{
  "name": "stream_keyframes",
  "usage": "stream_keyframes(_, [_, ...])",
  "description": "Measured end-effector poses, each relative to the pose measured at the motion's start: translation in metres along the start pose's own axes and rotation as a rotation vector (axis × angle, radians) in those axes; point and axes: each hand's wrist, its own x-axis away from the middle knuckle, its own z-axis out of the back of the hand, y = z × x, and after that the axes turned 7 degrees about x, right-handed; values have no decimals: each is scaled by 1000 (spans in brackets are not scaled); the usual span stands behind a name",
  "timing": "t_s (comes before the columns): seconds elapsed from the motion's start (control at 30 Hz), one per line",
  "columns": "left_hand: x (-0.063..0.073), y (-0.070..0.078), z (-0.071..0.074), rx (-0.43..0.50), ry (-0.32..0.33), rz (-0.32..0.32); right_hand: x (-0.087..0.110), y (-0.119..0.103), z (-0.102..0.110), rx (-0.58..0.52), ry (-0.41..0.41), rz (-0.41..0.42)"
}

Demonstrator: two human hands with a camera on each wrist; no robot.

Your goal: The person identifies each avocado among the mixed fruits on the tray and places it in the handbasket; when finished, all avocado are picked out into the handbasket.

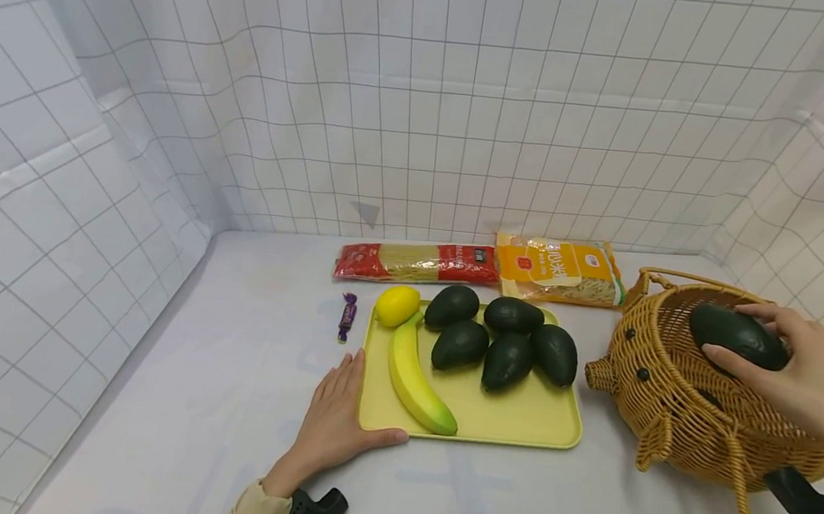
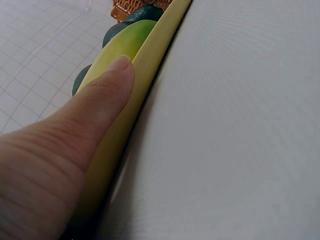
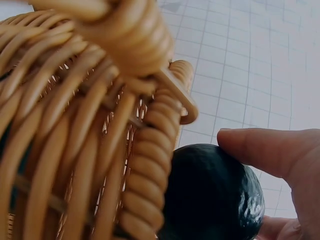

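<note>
Wicker basket stands just right of the yellow tray. My left hand lies straight-fingered at the tray's near left corner, thumb on its edge; light pressure should steady it. My right hand grips an avocado between thumb and fingers at the basket's mouth. Best, I judge: firm hold on that smooth skin, slow wrist, knuckles clear of the woven rim.

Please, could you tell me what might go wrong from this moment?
The smooth, rounded avocado could slip from the right hand and drop into the basket.

The lemon, at a corner of the tray, might roll off if the left hand, at the tray's edge, jolts it.
</note>
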Motion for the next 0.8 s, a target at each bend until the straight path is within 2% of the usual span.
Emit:
stream_keyframes(0.53, [1, 3, 2, 3, 5, -8, 6, -2, -3, -19, 22, -8])
stream_keyframes(0.8, [1, 3, 1, -6, 12, -10, 13, -12, -4, -19, 54, 2])
